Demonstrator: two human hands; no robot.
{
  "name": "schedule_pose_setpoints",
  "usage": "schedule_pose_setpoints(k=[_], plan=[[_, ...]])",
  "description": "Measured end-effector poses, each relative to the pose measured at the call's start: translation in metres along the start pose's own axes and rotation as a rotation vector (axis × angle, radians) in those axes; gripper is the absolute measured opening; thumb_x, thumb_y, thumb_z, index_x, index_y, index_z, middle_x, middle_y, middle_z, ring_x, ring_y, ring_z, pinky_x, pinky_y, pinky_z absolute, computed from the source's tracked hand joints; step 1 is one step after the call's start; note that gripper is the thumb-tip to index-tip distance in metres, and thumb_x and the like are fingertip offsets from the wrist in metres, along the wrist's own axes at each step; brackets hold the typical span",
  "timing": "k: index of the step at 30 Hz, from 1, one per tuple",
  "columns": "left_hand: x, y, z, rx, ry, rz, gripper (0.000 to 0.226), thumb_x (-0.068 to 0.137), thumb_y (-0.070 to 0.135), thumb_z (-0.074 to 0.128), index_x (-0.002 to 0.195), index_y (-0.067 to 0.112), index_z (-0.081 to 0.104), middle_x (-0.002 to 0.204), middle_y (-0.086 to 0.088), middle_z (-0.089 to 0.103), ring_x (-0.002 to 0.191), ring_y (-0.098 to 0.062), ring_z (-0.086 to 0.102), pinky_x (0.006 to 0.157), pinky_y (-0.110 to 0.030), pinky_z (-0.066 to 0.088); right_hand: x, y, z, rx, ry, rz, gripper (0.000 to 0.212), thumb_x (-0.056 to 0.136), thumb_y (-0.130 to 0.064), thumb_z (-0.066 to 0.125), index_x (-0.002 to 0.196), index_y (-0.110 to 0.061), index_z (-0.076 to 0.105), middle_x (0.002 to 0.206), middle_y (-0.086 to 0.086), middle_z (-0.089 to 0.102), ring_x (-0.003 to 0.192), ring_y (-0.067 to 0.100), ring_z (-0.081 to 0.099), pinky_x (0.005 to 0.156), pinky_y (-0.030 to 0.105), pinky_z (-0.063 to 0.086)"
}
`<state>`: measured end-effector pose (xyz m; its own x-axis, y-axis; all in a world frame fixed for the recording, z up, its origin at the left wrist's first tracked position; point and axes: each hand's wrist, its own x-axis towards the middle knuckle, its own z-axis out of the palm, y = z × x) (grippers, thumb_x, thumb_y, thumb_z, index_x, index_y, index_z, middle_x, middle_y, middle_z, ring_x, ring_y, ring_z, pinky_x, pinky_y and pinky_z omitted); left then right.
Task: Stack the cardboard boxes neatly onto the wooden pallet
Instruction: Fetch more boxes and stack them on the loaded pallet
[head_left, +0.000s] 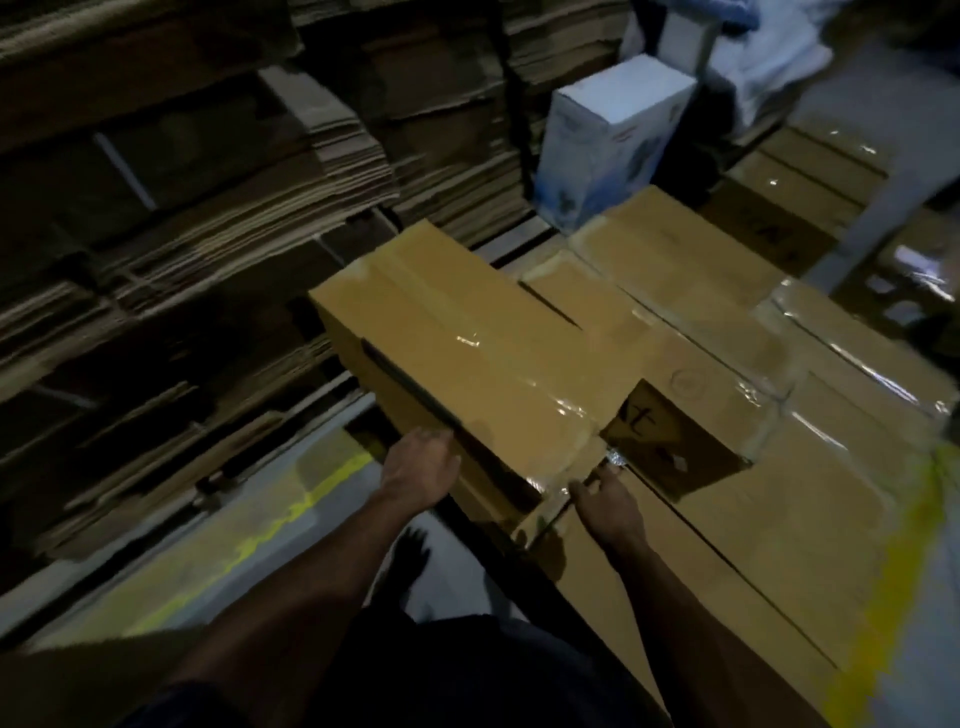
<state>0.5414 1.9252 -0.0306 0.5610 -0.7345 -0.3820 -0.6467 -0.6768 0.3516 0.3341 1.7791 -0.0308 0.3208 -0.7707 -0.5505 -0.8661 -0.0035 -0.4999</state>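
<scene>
1. the landmark is the long taped carton (467, 353), the top one of the load; everything below is placed from it.
2. left of and beyond the long taped carton, at least three tall stacks of flattened cardboard sheets (208, 218) fill the dim background, their edges layered and ragged.
3. right of and under the long taped carton lies a flat layer of brown boxes (727, 322); about five tops can be counted there, though blur makes the seams unsure. clear tape glints along their joints.
4. the long taped carton itself is one brown box, narrow and long, sealed with glossy clear tape down its top, with a dark slot on its near left side. it rests raised on the box layer, overhanging the left edge, its length running away from the person.
5. beyond its far end stands one white box (608, 145), upright, with blue print.
6. just past the far end, wooden pallet slats (514, 241) show between boxes.
7. touching its right near corner sits one small dark-topped box (675, 447) with a scrawled mark.
8. two hands hold the near end: the left hand (421, 467) spread flat against the left side, the right hand (608, 504) with fingers curled on the near right corner.
</scene>
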Motion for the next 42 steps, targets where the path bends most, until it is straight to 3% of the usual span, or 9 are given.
schedule_pose_setpoints(k=[7,11,15,19,23,28,34,39,42], plan=[[0.078,-0.038,-0.042,0.049,-0.024,0.141,0.048,0.098,0.032,0.049,0.139,0.008,0.048,0.141,-0.011,0.052,0.129,-0.028,0.045,0.104,-0.037,0.042,-0.005,-0.038,0.017,0.114,0.163,0.165,0.059,0.1,-0.038,0.052,0.147,-0.006,0.04,0.145,0.015,0.051,0.13,0.033,0.051,0.103,0.04,0.042],[0.114,-0.037,-0.06,0.003,-0.029,0.124,0.059,0.098,0.033,0.051,0.148,0.006,0.037,0.151,-0.012,0.04,0.137,-0.03,0.036,0.11,-0.039,0.036,0.004,-0.051,0.022,0.221,0.214,0.226,0.063,0.098,-0.039,0.054,0.149,-0.007,0.038,0.15,0.015,0.046,0.133,0.034,0.048,0.106,0.042,0.041],[0.145,-0.033,-0.076,-0.108,-0.011,0.012,0.067,0.097,0.039,0.051,0.151,0.007,0.03,0.156,-0.011,0.032,0.141,-0.03,0.031,0.113,-0.042,0.033,0.024,-0.056,0.024,0.361,0.212,0.239,0.067,0.093,-0.043,0.058,0.148,-0.01,0.038,0.146,0.015,0.051,0.128,0.036,0.052,0.104,0.049,0.046],[0.179,-0.043,-0.091,-0.314,0.052,-0.141,0.059,0.093,0.041,0.056,0.139,0.005,0.045,0.143,-0.015,0.046,0.129,-0.033,0.044,0.107,-0.042,0.039,0.05,-0.057,0.027,0.473,0.224,0.26,0.072,0.087,-0.046,0.065,0.142,-0.007,0.04,0.134,0.016,0.057,0.113,0.033,0.06,0.095,0.05,0.052],[0.216,-0.062,-0.109,-0.278,0.002,-0.182,0.08,0.095,0.044,0.056,0.153,0.003,0.02,0.159,-0.014,0.023,0.144,-0.031,0.025,0.114,-0.039,0.029,0.073,-0.061,0.033,0.551,0.275,0.329,0.082,0.08,-0.05,0.072,0.14,-0.005,0.038,0.134,0.019,0.056,0.114,0.037,0.059,0.095,0.053,0.052],[0.278,-0.09,-0.126,-0.194,-0.016,-0.175,0.088,0.093,0.046,0.059,0.155,0.005,0.012,0.16,-0.015,0.018,0.145,-0.031,0.021,0.115,-0.044,0.028,0.106,-0.079,0.042,0.551,0.322,0.476,0.096,0.077,-0.059,0.072,0.144,-0.005,0.032,0.138,0.024,0.052,0.119,0.043,0.056,0.097,0.056,0.051],[0.342,-0.121,-0.147,-0.082,-0.054,-0.246,0.099,0.087,0.053,0.065,0.154,0.003,0.011,0.159,-0.016,0.019,0.145,-0.034,0.021,0.114,-0.045,0.031,0.122,-0.1,0.043,0.595,0.417,0.635,0.082,0.079,-0.048,0.075,0.137,-0.005,0.034,0.126,0.023,0.056,0.108,0.044,0.059,0.091,0.056,0.054],[0.38,-0.133,-0.15,-0.097,-0.07,-0.288,0.096,0.077,0.054,0.075,0.144,0.0,0.032,0.145,-0.021,0.04,0.131,-0.04,0.041,0.104,-0.049,0.041,0.131,-0.102,0.048,0.647,0.484,0.698,0.072,0.081,-0.038,0.075,0.133,-0.004,0.037,0.121,0.021,0.058,0.104,0.041,0.06,0.089,0.053,0.055],[0.383,-0.129,-0.149,-0.046,-0.086,-0.317,0.097,0.081,0.052,0.073,0.148,0.0,0.025,0.149,-0.023,0.033,0.134,-0.041,0.036,0.105,-0.048,0.037,0.131,-0.106,0.05,0.651,0.524,0.708,0.072,0.077,-0.038,0.076,0.13,-0.004,0.042,0.121,0.019,0.06,0.104,0.04,0.06,0.088,0.05,0.055]])
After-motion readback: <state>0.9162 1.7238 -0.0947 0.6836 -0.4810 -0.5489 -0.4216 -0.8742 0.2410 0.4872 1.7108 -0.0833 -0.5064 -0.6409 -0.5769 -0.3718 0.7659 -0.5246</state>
